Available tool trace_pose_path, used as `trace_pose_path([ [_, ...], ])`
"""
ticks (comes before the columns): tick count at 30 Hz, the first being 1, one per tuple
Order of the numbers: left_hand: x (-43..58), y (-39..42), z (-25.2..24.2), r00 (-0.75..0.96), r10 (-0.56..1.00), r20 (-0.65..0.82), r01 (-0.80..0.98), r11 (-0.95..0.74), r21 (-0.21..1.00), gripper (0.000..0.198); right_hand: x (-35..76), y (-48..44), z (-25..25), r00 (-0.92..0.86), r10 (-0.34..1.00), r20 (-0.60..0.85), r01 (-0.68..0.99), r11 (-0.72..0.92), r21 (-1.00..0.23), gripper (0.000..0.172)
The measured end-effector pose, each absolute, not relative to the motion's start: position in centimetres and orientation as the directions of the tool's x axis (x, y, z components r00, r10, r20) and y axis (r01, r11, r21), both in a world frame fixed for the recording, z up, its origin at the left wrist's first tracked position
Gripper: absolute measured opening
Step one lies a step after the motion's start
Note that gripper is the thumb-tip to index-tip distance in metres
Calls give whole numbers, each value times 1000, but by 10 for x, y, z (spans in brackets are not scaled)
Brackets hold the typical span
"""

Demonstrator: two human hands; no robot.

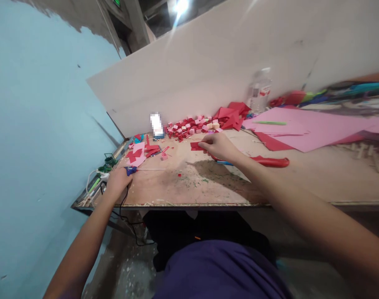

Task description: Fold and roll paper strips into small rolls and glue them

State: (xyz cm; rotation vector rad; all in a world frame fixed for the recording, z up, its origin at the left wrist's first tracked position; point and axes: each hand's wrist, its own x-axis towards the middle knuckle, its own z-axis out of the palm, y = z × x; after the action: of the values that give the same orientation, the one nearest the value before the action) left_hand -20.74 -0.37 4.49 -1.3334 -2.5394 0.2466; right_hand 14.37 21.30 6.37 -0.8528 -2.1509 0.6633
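My left hand [117,182] is closed around a blue glue gun [131,170] at the left end of the table. A thin whitish stick [150,169] extends rightward from the gun, and a black cord hangs below the hand. Near the middle, my right hand [221,146] pinches a small red piece of paper [195,146] between thumb and fingers, just above the tabletop. Under the right wrist lies a red-handled tool [272,161], partly hidden by the arm. One pink block [164,156] sits between the hands, with a tiny red scrap [179,175] nearer the front edge.
Red and pink blocks [189,126] are heaped along the white back board [192,74]. Folded red paper [233,115] and a plastic bottle [260,90] stand behind. Pink sheets [320,124] cover the right side. Paper scraps [138,153] and a lit phone [157,125] are at left.
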Motion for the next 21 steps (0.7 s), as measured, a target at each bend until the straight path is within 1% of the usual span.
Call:
trace_pose_path([
  [4, -203, -5, 55, -521, 836, 171, 792, 548, -270, 36, 143, 209, 66, -535, 739, 410, 317, 626, -713, 27],
  [7, -180, 3, 75, -487, 836, 251, 810, 540, -227, 45, 142, 202, 70, -571, 745, 345, 252, 559, -790, 26],
  [8, -168, 10, 81, -435, 843, 317, 850, 501, -164, 46, 141, 200, 71, -586, 746, 316, 226, 525, -821, 26],
  [9, -153, 20, 87, -351, 856, 378, 911, 405, -71, 48, 141, 199, 70, -598, 747, 289, 196, 487, -851, 25],
  [11, -121, 46, 94, -172, 863, 475, 982, 110, 156, 47, 139, 199, 67, -618, 745, 253, 136, 418, -898, 25],
  [13, -93, 78, 93, -83, 856, 511, 906, -149, 397, 40, 137, 201, 60, -638, 738, 220, 100, 363, -927, 26],
  [14, -82, 92, 89, -80, 856, 510, 832, -225, 507, 35, 136, 202, 56, -644, 736, 208, 88, 342, -936, 28],
  [16, -70, 115, 77, -104, 880, 463, 661, -287, 693, 32, 133, 205, 48, -638, 743, 201, 104, 342, -934, 31],
  [19, -72, 128, 56, -86, 902, 423, 575, -302, 761, 41, 126, 209, 37, -619, 759, 204, 126, 352, -928, 33],
  [21, -78, 126, 45, -35, 923, 383, 551, -302, 778, 41, 121, 210, 31, -618, 761, 199, 144, 358, -923, 33],
])
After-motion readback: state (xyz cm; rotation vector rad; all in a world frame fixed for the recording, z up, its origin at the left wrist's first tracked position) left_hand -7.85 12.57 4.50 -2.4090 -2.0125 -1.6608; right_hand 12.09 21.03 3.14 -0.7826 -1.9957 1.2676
